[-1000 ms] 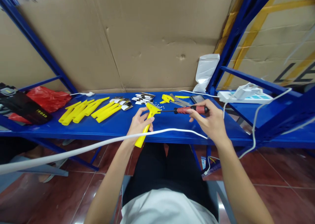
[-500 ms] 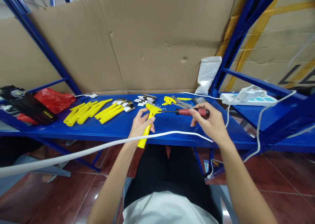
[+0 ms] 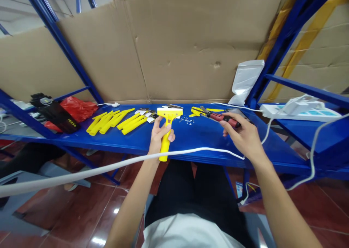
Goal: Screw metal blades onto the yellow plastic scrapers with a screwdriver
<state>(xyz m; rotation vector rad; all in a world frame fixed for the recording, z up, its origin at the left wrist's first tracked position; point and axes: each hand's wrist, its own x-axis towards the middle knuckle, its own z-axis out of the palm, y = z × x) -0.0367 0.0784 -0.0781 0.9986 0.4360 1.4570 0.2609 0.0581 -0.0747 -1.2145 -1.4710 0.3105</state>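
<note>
My left hand (image 3: 161,134) is closed round the handle of a yellow scraper (image 3: 169,113), its wide head up and facing me. In my right hand (image 3: 242,131) is a screwdriver (image 3: 226,119) with a red and black handle, its shaft pointing left, apart from the scraper. Small screws (image 3: 187,120) lie scattered on the blue shelf top between the hands. Behind the screwdriver tip sit yellow scraper parts (image 3: 196,111). Several yellow handles (image 3: 109,121) lie in a row to the left, beside small black and white packets (image 3: 149,115), partly hidden by the left hand.
A white cable (image 3: 109,168) crosses in front of the blue shelf (image 3: 201,142). To the right is a power strip (image 3: 286,110) with plugs. On the left are a black device (image 3: 56,113) and a red bag (image 3: 79,108). Cardboard (image 3: 185,51) stands behind.
The screwdriver has come away from the scraper and moved right. The scraper has turned upright, its head now facing me. The camera view has shifted left.
</note>
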